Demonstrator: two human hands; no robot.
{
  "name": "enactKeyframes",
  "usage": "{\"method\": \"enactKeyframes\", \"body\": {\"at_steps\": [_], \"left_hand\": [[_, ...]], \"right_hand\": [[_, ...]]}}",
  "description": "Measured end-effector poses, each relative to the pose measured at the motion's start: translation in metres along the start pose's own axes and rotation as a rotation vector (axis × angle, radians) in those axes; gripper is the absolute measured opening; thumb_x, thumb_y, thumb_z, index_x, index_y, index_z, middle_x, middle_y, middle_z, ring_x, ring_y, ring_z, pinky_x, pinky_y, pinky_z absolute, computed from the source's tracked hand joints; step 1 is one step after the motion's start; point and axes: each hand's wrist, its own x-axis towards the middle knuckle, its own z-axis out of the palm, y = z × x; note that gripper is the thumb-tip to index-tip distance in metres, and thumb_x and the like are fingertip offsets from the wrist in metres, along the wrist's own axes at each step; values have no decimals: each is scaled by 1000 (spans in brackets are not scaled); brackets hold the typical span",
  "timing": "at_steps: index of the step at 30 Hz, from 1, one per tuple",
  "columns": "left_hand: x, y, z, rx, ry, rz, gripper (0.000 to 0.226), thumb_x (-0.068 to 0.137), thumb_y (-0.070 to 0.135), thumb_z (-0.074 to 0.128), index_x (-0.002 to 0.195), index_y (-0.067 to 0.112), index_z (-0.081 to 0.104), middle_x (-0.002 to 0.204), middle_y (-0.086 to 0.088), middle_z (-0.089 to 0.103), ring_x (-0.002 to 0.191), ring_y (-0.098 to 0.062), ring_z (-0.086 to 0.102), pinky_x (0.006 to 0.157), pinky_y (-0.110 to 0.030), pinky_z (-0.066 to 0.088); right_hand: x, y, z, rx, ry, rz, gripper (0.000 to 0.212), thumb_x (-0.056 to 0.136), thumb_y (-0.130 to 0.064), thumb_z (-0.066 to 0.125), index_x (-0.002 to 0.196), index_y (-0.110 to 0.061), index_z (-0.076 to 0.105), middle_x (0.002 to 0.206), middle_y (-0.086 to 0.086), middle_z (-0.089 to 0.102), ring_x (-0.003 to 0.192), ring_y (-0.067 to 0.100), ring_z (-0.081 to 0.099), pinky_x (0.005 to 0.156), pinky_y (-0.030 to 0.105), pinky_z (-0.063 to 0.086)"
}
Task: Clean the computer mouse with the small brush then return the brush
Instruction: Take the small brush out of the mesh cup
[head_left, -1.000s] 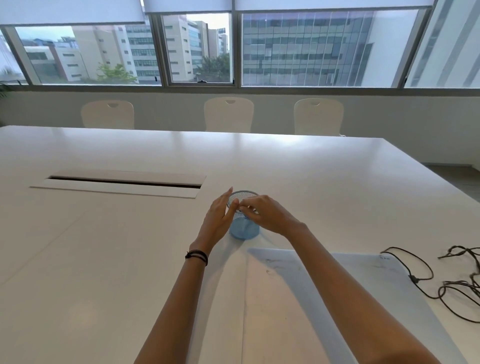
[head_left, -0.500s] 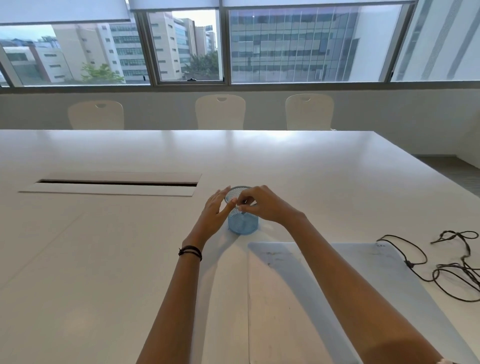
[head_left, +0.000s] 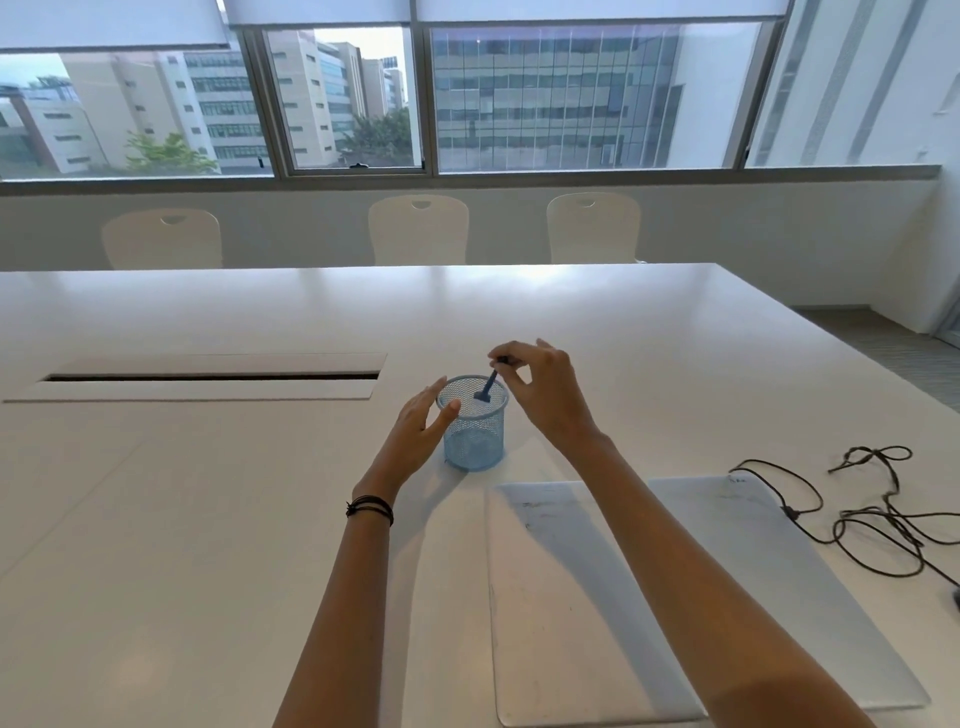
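A blue mesh cup (head_left: 474, 441) stands on the white table (head_left: 623, 332). My right hand (head_left: 545, 395) pinches the top of a small dark blue brush (head_left: 490, 387) above the cup's rim, its lower end inside the cup's mouth. My left hand (head_left: 421, 431) rests against the cup's left side with fingers spread, thumb at the rim. A grey mat (head_left: 810, 597) lies near me on the right. A dark shape at the far right edge (head_left: 956, 597) could be the mouse; too little shows to tell.
A black cable (head_left: 878, 525) is coiled on the table at the right. A long cable slot (head_left: 208, 376) runs across the table at left. Three white chairs (head_left: 418, 228) stand along the far edge under the windows.
My right hand has risen from the cup's mouth with the brush pinched in its fingers. My left hand stays beside the cup. The view has shifted a little.
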Motion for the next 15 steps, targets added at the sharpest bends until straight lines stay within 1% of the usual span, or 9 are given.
{"method": "enactKeyframes", "body": {"at_steps": [2,5,6,7,8,9,11,15], "left_hand": [[-1,2,1,-6,16,13,50,97,35,38,142,16,32,149,-6,34,139,-20,27,111,-31,20],[-3,4,0,-16,33,18,49,97,36,36,142,16,32,149,-5,33,139,-20,27,113,-34,20],[-3,3,-1,-21,37,22,50,96,37,36,141,15,32,149,-5,34,139,-20,27,114,-35,20],[-2,3,-1,-23,34,24,51,95,38,37,141,15,32,149,-5,34,139,-20,27,115,-36,21],[-2,3,0,-19,29,28,52,94,39,37,141,15,33,149,-6,35,139,-20,27,115,-37,21],[-2,3,0,-14,24,32,53,94,39,38,141,15,33,149,-6,35,139,-21,27,115,-38,22],[-2,3,2,-13,14,34,51,94,37,39,140,16,34,148,-6,35,139,-21,28,115,-39,23],[-2,1,2,-9,13,53,50,93,38,40,138,17,38,145,-7,40,138,-23,29,115,-42,24]], "right_hand": [[-4,-2,-11,15,87,6,12,83,-6,66,94,-2,69,91,11,75,76,22,70,101,27,29],[-12,-1,-33,61,153,13,12,82,-10,68,92,-4,71,91,8,75,74,10,67,105,33,33],[-15,1,-42,74,164,17,13,82,-12,68,92,-5,71,91,6,75,74,5,66,104,32,37],[-18,3,-52,88,173,29,13,82,-13,68,93,-5,71,91,5,74,77,5,66,100,30,44],[-22,6,-62,102,181,46,15,82,-15,69,93,-5,71,91,5,74,80,6,67,93,27,50],[-25,10,-73,116,189,69,16,82,-15,69,94,-5,71,91,6,74,81,8,68,87,24,53],[-33,19,-93,147,219,126,16,81,-15,70,93,-5,71,90,7,74,81,12,71,82,22,55],[-51,41,-133,231,328,267,10,81,-9,69,89,-5,67,88,10,73,82,16,73,81,32,56]]}}
